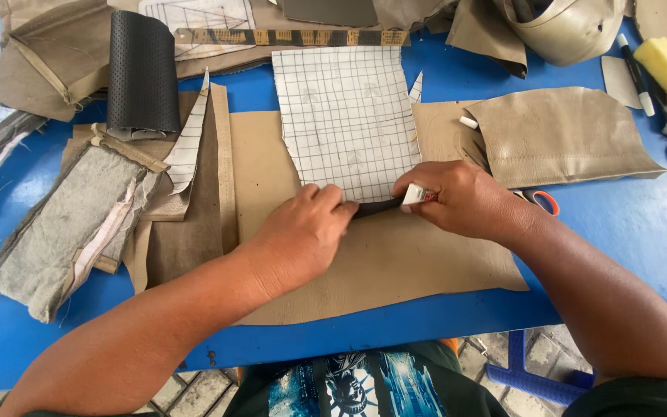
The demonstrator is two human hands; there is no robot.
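Both hands sit close together at the lower edge of the grid pattern (347,120), which lies flat on the tan sheet (380,262) in the middle of the blue table (642,232). Left hand (303,232) is curled, fingertips pressing down at the pattern's bottom left corner and touching the end of a dark strip (376,207). Right hand (461,199) is closed round a small white marker (417,194), probably chalk or a pen, can't tell which, its tip hidden near the strip's other end. The strip lies between the two hands, long axis roughly left-right along the pattern's bottom edge, slightly tilted up toward the right. The pattern's long axis runs away from the person, top edge pointing at the ruler (291,36), bottom edge toward the body. Likely risks: the pattern is held at one corner only, so it could pivot or creep on the sheet under a marking stroke and the traced line would go off; the strip could slide if the left fingers ease; the pattern's ragged lower edge may snag the marker. Orange-handled scissors (543,202) lie just behind the right wrist, near enough to be nudged. A loose white chalk bit (468,122) sits well apart on the sheet.
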